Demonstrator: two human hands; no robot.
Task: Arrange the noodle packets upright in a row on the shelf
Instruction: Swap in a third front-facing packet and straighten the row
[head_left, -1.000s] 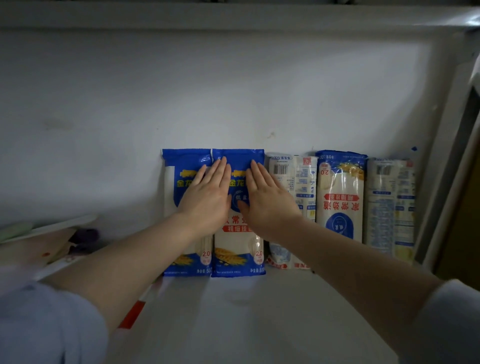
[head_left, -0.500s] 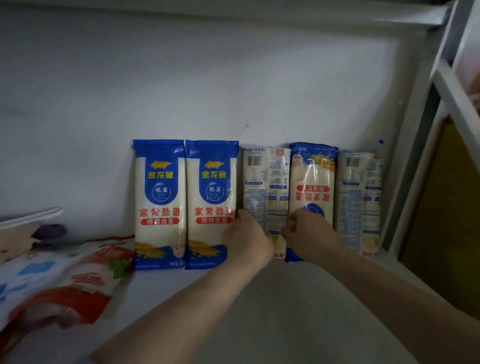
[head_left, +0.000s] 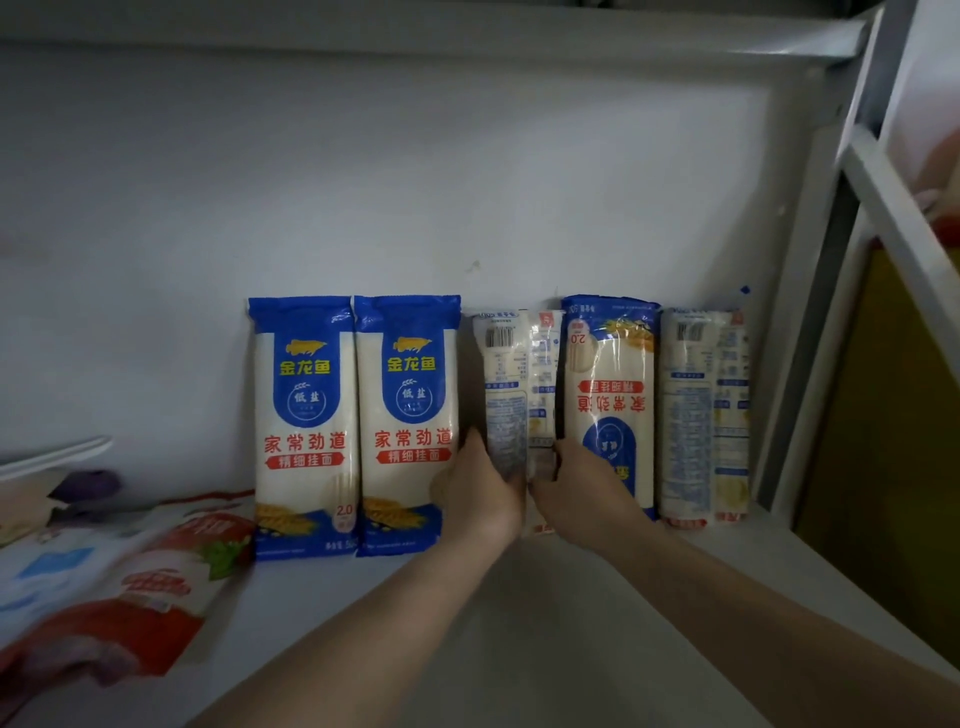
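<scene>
Several noodle packets stand in a row against the white back wall of the shelf (head_left: 519, 623). Two blue-and-white packets (head_left: 306, 415) (head_left: 410, 415) stand upright, label forward. To their right is a third packet (head_left: 519, 374) with its back side showing. My left hand (head_left: 480, 499) and my right hand (head_left: 576, 499) grip its lower part from either side. Right of it a blue packet (head_left: 608, 395) stands upside down. A last packet (head_left: 704, 410) shows its back side.
Red-and-white snack bags (head_left: 130, 587) lie flat at the shelf's left end, with a white tray edge (head_left: 52, 457) and a purple item (head_left: 88, 486) behind them. The shelf's white frame post (head_left: 810, 364) bounds the right end, with a yellow surface (head_left: 883, 415) beyond.
Both hands left the two blue packets and moved right onto the third packet. They now grip it closer together, and my view has shifted right.
</scene>
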